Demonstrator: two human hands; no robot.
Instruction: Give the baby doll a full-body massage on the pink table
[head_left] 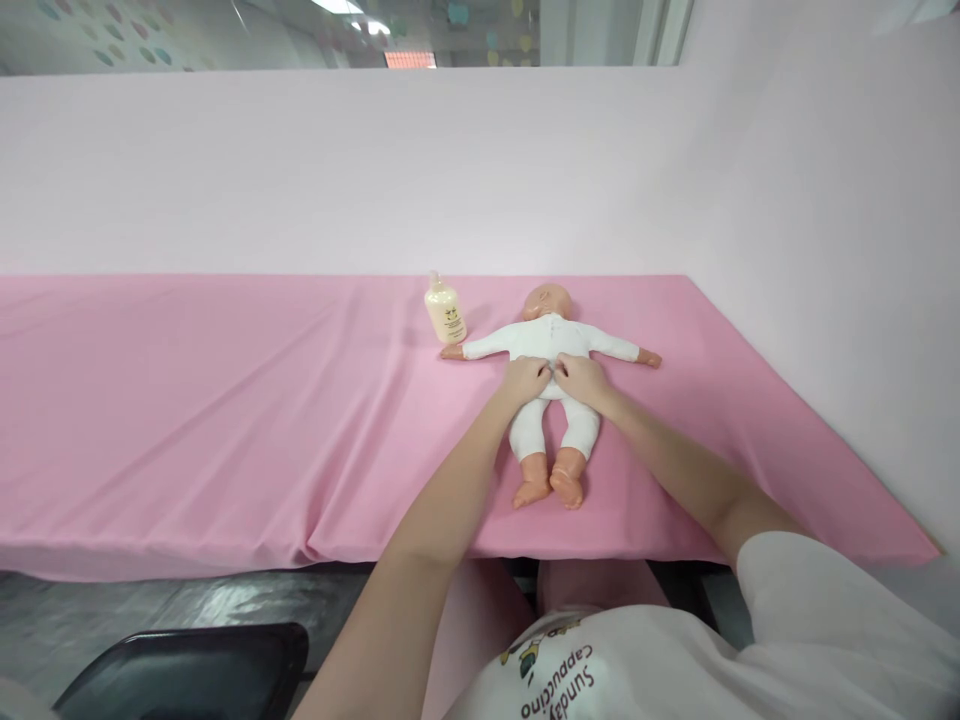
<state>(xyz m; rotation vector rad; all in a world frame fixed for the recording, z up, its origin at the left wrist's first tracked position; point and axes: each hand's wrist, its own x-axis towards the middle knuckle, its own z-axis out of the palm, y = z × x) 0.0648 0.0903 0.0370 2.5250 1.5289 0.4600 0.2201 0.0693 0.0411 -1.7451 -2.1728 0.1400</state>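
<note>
My fingertips meet at the doll's [551,345] waist, right on the seam where the white top meets the white trousers. My left hand [525,380] is curled, fingers bent down into the cloth as if pinching a fold of it; my right hand [583,378] mirrors it from the other side, also curled onto the fabric. Whether either hand has truly gripped the cloth or only presses on it I cannot tell, since the knuckles hide the fingertips.

The doll lies face up under both hands, directly ahead of me. Its long axis runs straight away from me: feet toward the near edge of the table [225,420], bald head toward the far edge and the wall. Its arms are spread wide, crosswise to that axis. Both hands sit equally close to it, one on each side of its midline, so neither is nearer.

Just beyond the doll's outstretched hand on my left stands a cream bottle [445,312], upright, near the far edge and close to that hand, though I cannot say if they touch.

The pink cloth covers the whole table and hangs over the near edge. The doll lies toward the right end, well clear of the corner. A dark chair [187,665] shows below at the left.
</note>
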